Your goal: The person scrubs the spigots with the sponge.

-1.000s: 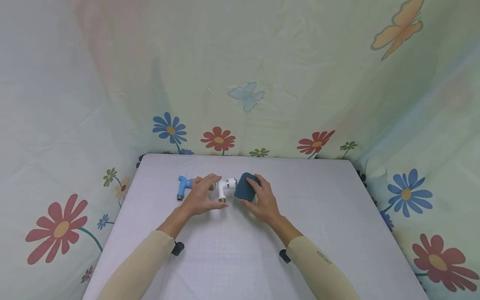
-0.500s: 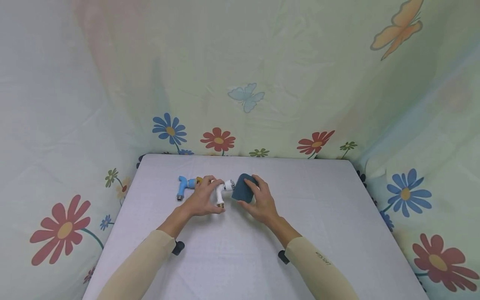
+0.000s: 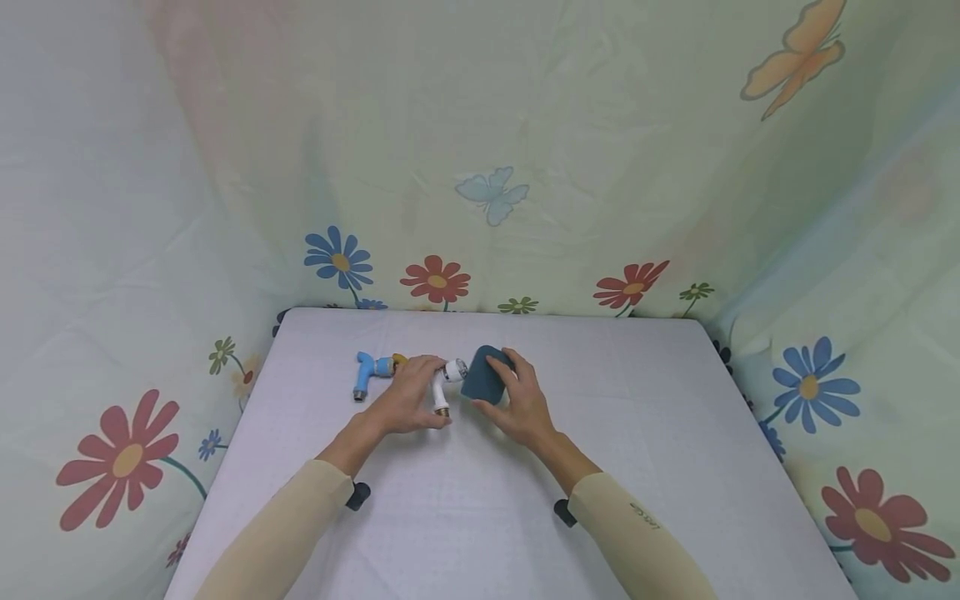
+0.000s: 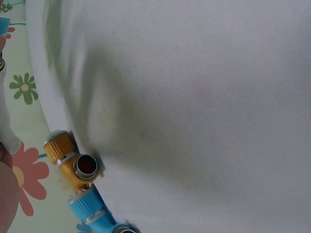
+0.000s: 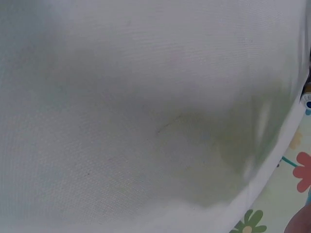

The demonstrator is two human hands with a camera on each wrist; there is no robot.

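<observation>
In the head view my left hand (image 3: 402, 400) grips a white plastic tap (image 3: 439, 388) above the table, its threaded brass-coloured end pointing down near my thumb. The tap's ribbed white collar faces right. My right hand (image 3: 522, 406) pinches a flat dark teal pad with rounded corners (image 3: 483, 377), held tilted right beside that collar. Part of the white tap (image 4: 6, 119) shows at the left edge of the left wrist view, along with a bit of my left hand (image 4: 7, 199). Only a fingertip of my right hand (image 5: 299, 221) enters the right wrist view.
Behind my left hand lie a blue tap (image 3: 363, 375) and a yellow tap (image 3: 399, 359), the yellow one mostly hidden in the head view. A white cloth covers the table (image 3: 637, 400). Flower-printed curtains (image 3: 570, 167) surround its back and sides.
My left hand has drawn the white tap slightly nearer and left, and its collar has tilted. The teal pad in my right hand has shifted a little left along with it.
</observation>
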